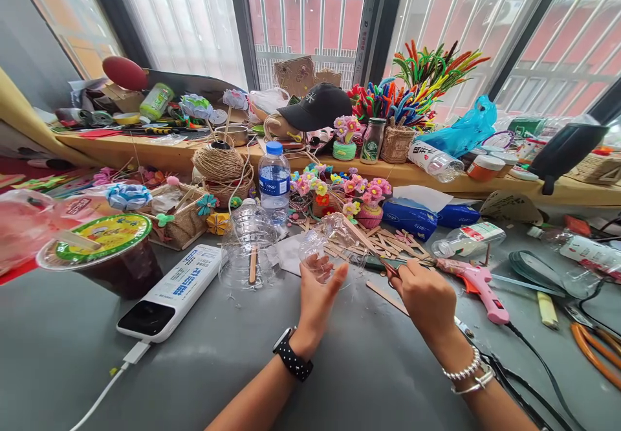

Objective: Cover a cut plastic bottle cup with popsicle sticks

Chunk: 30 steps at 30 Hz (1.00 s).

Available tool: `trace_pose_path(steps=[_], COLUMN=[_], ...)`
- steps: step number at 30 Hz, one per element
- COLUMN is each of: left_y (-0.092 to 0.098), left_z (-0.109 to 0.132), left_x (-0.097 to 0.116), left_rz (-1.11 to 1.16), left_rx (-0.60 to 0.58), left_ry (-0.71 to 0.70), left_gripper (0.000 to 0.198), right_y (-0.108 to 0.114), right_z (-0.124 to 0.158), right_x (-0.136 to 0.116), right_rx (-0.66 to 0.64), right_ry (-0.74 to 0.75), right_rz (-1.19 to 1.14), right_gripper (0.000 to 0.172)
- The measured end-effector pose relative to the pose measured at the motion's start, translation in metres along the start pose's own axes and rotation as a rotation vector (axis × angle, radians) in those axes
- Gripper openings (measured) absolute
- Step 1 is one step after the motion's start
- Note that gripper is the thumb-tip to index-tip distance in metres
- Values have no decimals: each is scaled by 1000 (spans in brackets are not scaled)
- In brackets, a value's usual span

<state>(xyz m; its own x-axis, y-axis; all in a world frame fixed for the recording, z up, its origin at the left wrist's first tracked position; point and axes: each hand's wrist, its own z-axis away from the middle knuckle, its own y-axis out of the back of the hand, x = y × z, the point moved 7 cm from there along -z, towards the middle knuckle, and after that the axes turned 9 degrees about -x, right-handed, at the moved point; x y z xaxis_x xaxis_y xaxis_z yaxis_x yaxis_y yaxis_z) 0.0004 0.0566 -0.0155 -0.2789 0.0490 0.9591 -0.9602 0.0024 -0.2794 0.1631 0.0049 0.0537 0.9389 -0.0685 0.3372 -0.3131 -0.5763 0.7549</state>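
Note:
My left hand (pixel 317 288), with a dark dotted watch strap at the wrist, is curled round a clear cut plastic bottle piece (pixel 334 243); the fingers show through the plastic. My right hand (pixel 429 298) is closed on what look like scissors (pixel 385 261), their long narrow end pointing up and left to the bottle piece. Whether the blades touch the plastic I cannot tell. To the left stands another clear bottle piece (pixel 242 250) with a wooden craft stick (pixel 253 264) at its front. More craft sticks (pixel 388 246) lie scattered behind my hands.
A pink glue gun (pixel 478 285) with a black cord lies at right, near orange-handled scissors (pixel 594 347). On the left are a white power bank (pixel 174 292) and a sealed cup of dark drink (pixel 116 256). A blue-capped bottle (pixel 274 185) and craft flowers (pixel 369 191) stand behind.

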Motion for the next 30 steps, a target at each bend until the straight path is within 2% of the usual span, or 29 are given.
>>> trace_pose_path(steps=[9, 14, 19, 22, 30], left_y=[-1, 0, 0, 0, -3], left_z=[1, 1, 1, 1, 5], left_x=[1, 2, 5, 7, 14], left_rz=[-30, -31, -71, -82, -71], left_rx=[-13, 2, 4, 4, 6], left_ry=[10, -1, -23, -43, -107], left_gripper=[67, 65, 64, 62, 60], right_y=[6, -1, -18, -25, -33], right_z=[-1, 0, 1, 0, -3], right_x=[0, 2, 6, 4, -1], right_rx=[48, -7, -170, -240, -258], right_ry=[12, 0, -81, -80, -82], right_rz=[12, -72, -290, -454, -820], right_gripper=[38, 43, 50, 53, 54])
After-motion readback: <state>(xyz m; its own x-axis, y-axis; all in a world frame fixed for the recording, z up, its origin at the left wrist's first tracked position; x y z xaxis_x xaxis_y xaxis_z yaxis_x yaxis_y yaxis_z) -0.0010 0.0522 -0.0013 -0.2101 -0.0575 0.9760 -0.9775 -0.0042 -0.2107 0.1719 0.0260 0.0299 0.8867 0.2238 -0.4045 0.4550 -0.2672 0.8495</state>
